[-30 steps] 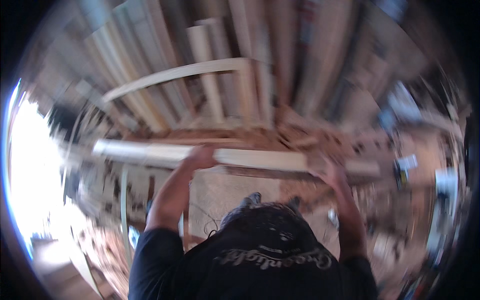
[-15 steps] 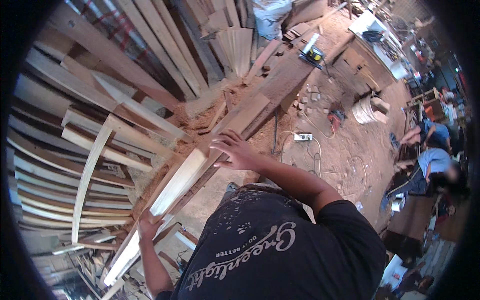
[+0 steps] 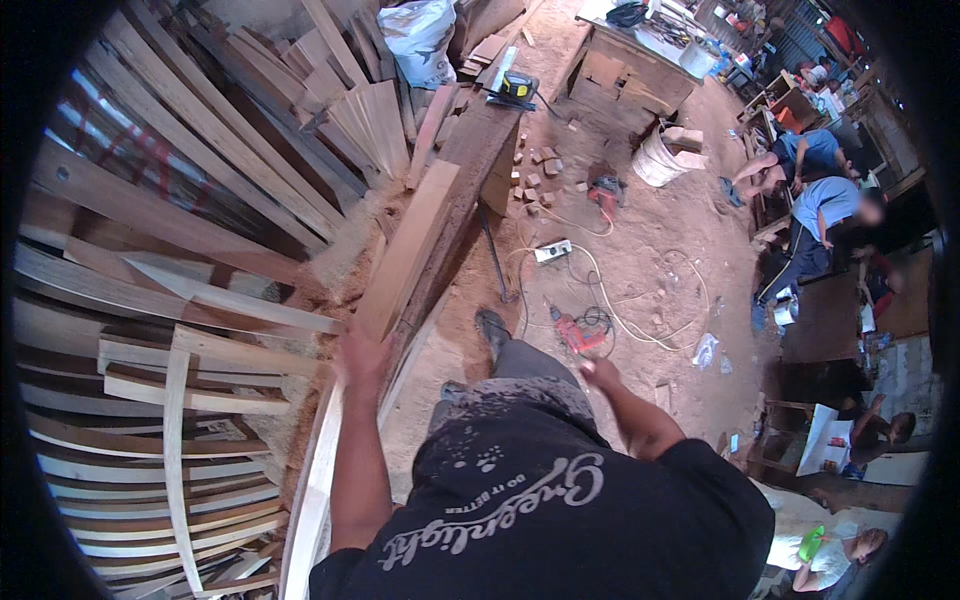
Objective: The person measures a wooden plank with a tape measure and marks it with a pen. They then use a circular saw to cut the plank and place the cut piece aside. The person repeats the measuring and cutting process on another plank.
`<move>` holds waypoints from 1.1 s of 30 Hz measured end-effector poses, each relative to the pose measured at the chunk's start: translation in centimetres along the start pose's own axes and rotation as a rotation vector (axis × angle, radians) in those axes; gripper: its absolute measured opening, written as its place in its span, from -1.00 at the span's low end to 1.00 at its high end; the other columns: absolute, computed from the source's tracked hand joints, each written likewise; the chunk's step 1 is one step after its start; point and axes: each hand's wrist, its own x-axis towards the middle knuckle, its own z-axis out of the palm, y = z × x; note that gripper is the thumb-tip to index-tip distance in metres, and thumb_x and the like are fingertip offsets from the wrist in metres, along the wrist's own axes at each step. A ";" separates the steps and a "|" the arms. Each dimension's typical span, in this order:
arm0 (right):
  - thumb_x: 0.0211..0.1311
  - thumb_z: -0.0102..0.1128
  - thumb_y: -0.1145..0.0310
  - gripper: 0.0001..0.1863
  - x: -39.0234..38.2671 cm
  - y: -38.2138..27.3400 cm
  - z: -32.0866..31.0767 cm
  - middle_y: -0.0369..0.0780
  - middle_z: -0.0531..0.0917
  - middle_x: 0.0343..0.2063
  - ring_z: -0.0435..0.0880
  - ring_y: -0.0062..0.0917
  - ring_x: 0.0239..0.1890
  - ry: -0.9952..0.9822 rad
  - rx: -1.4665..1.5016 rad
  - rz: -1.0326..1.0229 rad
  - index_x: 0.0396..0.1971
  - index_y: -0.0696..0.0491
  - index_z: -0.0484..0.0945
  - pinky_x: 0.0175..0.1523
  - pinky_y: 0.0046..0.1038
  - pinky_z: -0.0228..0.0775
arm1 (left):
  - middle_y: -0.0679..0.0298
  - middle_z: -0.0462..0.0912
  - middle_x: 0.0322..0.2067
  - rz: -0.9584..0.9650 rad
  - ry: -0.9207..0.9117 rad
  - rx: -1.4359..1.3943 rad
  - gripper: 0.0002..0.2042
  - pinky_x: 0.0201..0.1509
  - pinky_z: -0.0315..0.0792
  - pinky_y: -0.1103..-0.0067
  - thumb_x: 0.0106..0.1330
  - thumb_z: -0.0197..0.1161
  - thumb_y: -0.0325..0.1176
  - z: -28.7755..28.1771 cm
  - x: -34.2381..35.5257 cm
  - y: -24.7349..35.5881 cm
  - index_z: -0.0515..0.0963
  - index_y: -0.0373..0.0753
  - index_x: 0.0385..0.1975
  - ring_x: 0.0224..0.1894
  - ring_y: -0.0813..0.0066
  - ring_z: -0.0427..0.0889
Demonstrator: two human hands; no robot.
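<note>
A long light-brown board [image 3: 415, 235] lies on a thick dark wooden beam [image 3: 480, 135]. My left hand [image 3: 365, 355] rests at the board's near end, its fingers smeared by motion. Closer to me, beside my left forearm, runs a pale timber piece [image 3: 312, 500]. My right hand [image 3: 602, 374] hangs at my right side, off the board. It appears just below a red power drill [image 3: 578, 330] on the floor; the finger positions are unclear, and no held thing shows.
A yellow-and-black power tool [image 3: 516, 88] sits at the beam's far end. Cords, a white power strip [image 3: 552, 250], another red tool [image 3: 606, 190] and wood offcuts lie on the dusty floor. A white bucket [image 3: 660, 160] stands beyond. Curved timbers [image 3: 150, 470] fill the left; several people are at right.
My right hand has left the board and swung right and back to my side. My left hand has moved forward along the timber. The view has turned right, bringing the red drill into sight.
</note>
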 end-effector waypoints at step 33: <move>0.42 0.04 -0.02 -0.49 -4.2 22.2 5.8 -0.02 0.81 -0.40 0.81 -0.11 -0.29 -0.119 0.285 0.118 -0.42 0.09 0.77 -0.06 -0.09 0.60 | 0.01 0.63 0.28 0.153 0.268 0.071 -0.18 0.32 0.54 0.12 0.07 0.66 0.02 2.6 10.4 11.8 0.50 -0.18 0.33 0.26 -0.09 0.65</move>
